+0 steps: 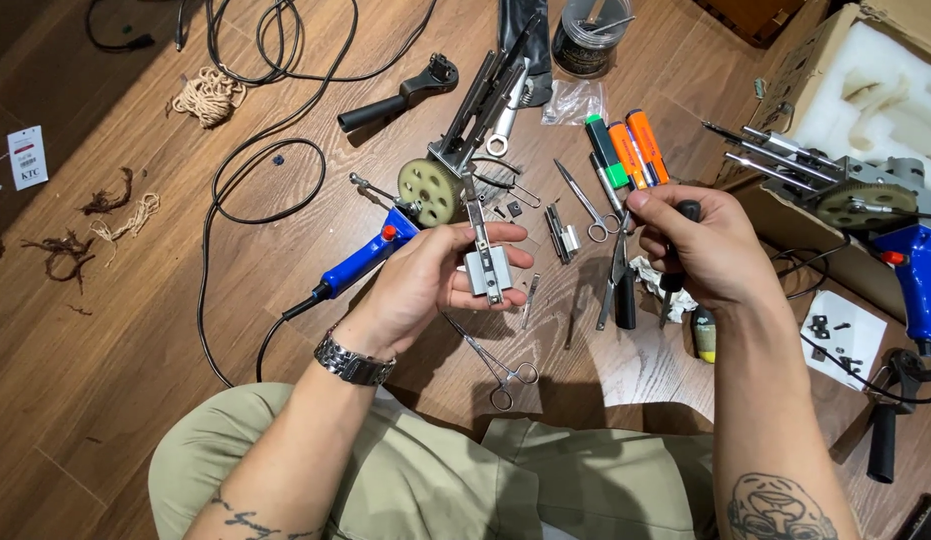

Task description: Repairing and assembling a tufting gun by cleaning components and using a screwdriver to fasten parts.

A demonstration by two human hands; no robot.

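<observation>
Sitting on the wooden floor (105,400), the person holds a small grey metal part (482,262) in the left hand (435,280), fingers closed around it at chest height above the knees. The right hand (700,250) is clamped on a black-handled tool (677,250), probably a screwdriver, whose tip I cannot see. I judge that the metal part can slip from the fingers if the tool pushes too hard, and small pieces may fall among the clutter and get lost. Below the hands lie forceps (500,370); a little further scissors (585,205), coloured markers (625,150) and a blue power tool (370,255) with a gear. Black cables (245,170) cross the floor; a hand could catch one. Farthest stands a cardboard box (815,60) with white foam
</observation>
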